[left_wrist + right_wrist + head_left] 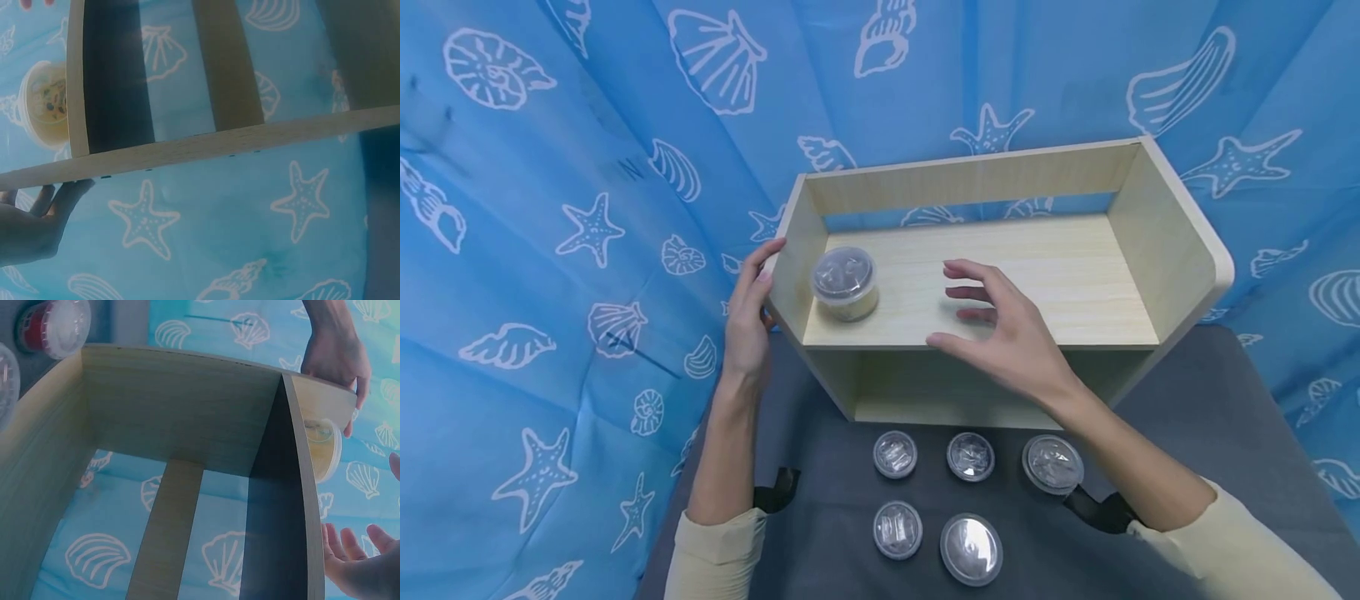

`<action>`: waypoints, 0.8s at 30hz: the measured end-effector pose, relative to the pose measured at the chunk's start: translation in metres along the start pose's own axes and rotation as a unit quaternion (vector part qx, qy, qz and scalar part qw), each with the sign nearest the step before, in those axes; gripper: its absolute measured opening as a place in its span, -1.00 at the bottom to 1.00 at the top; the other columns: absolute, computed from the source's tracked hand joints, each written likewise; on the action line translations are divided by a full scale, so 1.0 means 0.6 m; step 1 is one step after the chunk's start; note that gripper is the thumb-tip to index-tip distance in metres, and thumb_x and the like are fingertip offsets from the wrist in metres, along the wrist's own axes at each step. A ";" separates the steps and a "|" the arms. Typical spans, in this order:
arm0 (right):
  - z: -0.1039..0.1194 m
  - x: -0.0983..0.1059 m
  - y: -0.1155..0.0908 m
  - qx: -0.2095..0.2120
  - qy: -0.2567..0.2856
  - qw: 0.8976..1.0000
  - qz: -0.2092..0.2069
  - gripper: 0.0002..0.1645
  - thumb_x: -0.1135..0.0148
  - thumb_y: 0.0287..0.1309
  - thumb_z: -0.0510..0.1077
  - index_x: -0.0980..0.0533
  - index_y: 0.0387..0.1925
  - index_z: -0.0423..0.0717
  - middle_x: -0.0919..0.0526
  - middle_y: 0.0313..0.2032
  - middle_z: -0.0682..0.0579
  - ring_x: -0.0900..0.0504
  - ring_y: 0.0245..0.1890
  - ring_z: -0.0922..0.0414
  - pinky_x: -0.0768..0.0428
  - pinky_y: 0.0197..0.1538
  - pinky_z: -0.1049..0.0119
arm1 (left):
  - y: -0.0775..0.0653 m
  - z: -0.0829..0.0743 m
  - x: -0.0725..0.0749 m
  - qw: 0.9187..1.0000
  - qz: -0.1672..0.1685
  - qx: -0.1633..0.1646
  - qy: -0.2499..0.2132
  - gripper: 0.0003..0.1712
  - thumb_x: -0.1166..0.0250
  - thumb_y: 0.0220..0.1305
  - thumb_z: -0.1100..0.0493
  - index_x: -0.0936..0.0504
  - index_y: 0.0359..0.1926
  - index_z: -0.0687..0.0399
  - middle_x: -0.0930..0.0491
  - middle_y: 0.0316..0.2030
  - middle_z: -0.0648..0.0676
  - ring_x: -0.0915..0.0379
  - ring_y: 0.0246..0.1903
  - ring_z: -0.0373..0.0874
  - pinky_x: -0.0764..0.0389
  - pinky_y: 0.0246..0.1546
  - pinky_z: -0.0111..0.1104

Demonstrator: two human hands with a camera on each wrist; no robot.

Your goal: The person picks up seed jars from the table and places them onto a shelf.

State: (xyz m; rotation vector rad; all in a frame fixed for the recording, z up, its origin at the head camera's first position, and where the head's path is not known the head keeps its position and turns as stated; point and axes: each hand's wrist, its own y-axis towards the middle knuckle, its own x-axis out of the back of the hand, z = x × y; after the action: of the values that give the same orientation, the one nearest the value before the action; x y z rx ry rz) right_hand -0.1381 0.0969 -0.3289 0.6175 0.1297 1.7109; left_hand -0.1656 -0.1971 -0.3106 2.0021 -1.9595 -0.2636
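Reaches in nearest with cream-coloured sleeves [718, 546] and black wrist straps [775, 492]. Next, on dark grey cloth [812, 542], two round, lidded, clear plastic tubs [898, 530] side by side; just beyond, three similar round clear tubs [970, 457] in a row before a pale wooden two-tier shelf unit [1172, 225]. Grips its left side panel [796, 275] with the left hand [748, 325], fingers bent at the edge. Holds the right hand [1011, 333] over the upper board [1045, 242], with thumb and fingers spread apart. Upright at that board's left end, a lidded clear tub with yellowish contents [845, 283]. Behind everything, a blue curtain [647, 208] printed with white shells and starfish.
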 end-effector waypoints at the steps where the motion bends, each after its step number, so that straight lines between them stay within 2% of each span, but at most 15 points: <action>1: -0.001 0.004 -0.005 -0.001 -0.001 1.000 0.003 -0.04 -0.56 -0.04 -0.25 -0.31 0.39 -0.02 -0.41 0.31 0.04 -0.51 0.21 -0.01 -0.55 0.16 0.14 | 0.000 0.000 0.000 1.000 0.000 0.000 0.001 -0.49 0.20 0.54 0.04 -0.37 0.39 -0.08 -0.29 0.30 -0.02 -0.23 0.19 -0.02 -0.29 -0.02 -0.03; 5: -0.005 0.015 -0.025 0.002 -0.004 1.000 0.018 -0.05 -0.55 -0.03 -0.27 -0.31 0.39 0.03 -0.40 0.31 0.01 -0.55 0.16 0.01 -0.59 0.09 0.23 | -0.003 0.002 0.000 1.000 -0.003 -0.002 0.002 -0.49 0.20 0.54 0.04 -0.38 0.39 -0.08 -0.30 0.30 -0.02 -0.24 0.17 -0.01 -0.30 -0.07 -0.06; 12: -0.017 0.031 -0.064 0.048 -0.002 0.998 0.027 -0.02 -0.53 -0.11 -0.43 -0.32 0.37 -0.10 -0.42 0.28 -0.10 -0.58 0.12 0.00 -0.57 0.07 0.36 | -0.008 0.007 0.001 1.000 -0.003 0.004 0.005 -0.49 0.21 0.54 0.04 -0.39 0.39 -0.12 -0.31 0.29 -0.04 -0.27 0.12 -0.01 -0.31 -0.15 -0.09; 20: -0.024 0.049 -0.096 0.076 0.034 0.996 0.032 0.02 -0.48 -0.21 -0.59 -0.32 0.35 -0.21 -0.43 0.23 -0.26 -0.57 0.11 0.00 -0.60 0.04 0.30 | -0.002 0.005 0.001 1.000 -0.003 -0.001 -0.001 -0.50 0.20 0.54 0.02 -0.39 0.38 -0.12 -0.34 0.25 -0.01 -0.29 0.00 0.02 -0.27 -0.27 -0.18; 24: -0.032 0.057 -0.111 0.074 0.031 0.996 0.031 0.01 -0.47 -0.23 -0.62 -0.33 0.34 -0.25 -0.44 0.21 -0.28 -0.56 0.12 -0.01 -0.57 0.09 0.29 | -0.001 0.007 0.002 1.000 -0.006 0.000 -0.006 -0.49 0.20 0.54 0.03 -0.40 0.38 -0.12 -0.33 0.27 -0.01 -0.27 0.07 0.01 -0.27 -0.20 -0.16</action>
State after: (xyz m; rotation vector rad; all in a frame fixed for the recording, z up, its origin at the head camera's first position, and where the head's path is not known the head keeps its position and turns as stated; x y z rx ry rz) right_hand -0.0923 0.1501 -0.3614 0.6838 0.2875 1.7917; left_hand -0.1662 -0.1987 -0.3146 2.0178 -1.9554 -0.2780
